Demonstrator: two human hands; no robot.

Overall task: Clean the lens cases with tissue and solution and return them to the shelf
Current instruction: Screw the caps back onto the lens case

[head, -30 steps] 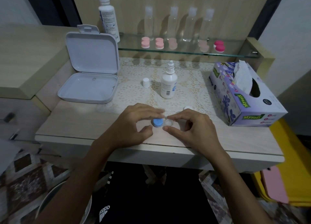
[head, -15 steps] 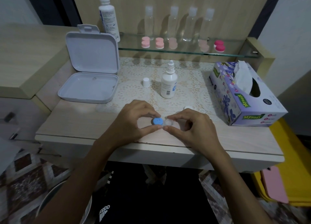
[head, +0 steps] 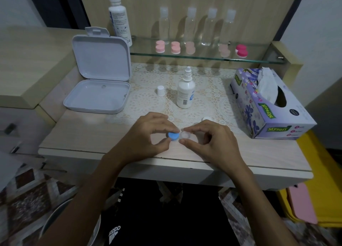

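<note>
Left hand (head: 146, 134) curled over the near middle of the tabletop (head: 83, 134), thumb and forefinger pinching the blue cap (head: 173, 135) of the lens case (head: 182, 135). Right hand (head: 212, 140) just beside it, thumb and forefinger pinching the clear open well of the same case, remaining fingers curled under. Case held between the two hands, fingertips of both nearly meeting above it, low over the front part of the tabletop; whether touching the surface, cannot tell. Blue cap on the left side, uncovered clear well on the right.

A loose white cap (head: 207, 118) lying on the tabletop just behind the right hand. Farther back on the lace mat (head: 148, 101), a small solution bottle (head: 186, 92) standing upright with its nozzle bare, and its small white cap (head: 160, 90) upright just to the left, apart from it. An open white box (head: 100, 79) at the back left, lid propped up. A tissue box (head: 268, 105) at the right, a tissue sticking out of the top.

On the glass shelf (head: 203, 56) behind: a tall white bottle (head: 119, 14) at the left end, four clear bottles (head: 192, 25) in a row, and pink lens cases (head: 160, 47) lined up in front of them, the rightmost a deeper pink.
</note>
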